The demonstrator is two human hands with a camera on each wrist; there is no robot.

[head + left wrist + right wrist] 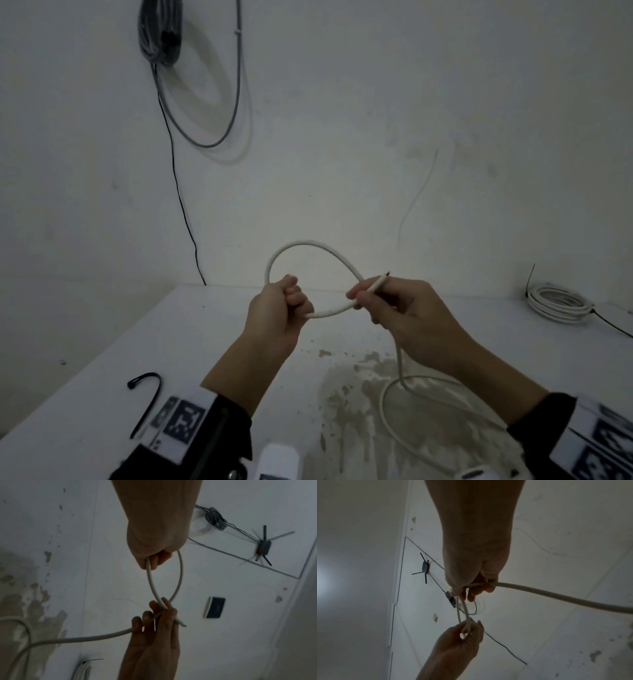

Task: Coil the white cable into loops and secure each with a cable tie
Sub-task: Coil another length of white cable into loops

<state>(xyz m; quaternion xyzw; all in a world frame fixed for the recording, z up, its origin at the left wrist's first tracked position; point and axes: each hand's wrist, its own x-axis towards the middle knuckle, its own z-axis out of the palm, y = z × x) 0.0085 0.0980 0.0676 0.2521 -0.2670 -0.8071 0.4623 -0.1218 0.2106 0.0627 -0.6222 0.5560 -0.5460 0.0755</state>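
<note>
Both forearms are bare up to black sleeves (236,416). Over each sleeve sits a white wrist band (178,423) printed with black square-patterned markers (185,420).

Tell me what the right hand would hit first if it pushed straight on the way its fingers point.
Probably the left hand. The right hand points leftward along the white cable loop held between them, and nothing else shows in that gap, though depth is uncertain.

We see a white table (102,359) by the wall. It has brown, worn patches in the middle. A black cable tie (147,401) lies near its left edge. A tied bundle of white cable (558,303) sits far right. Part of the white cable (394,421) rests on the patches.
</note>
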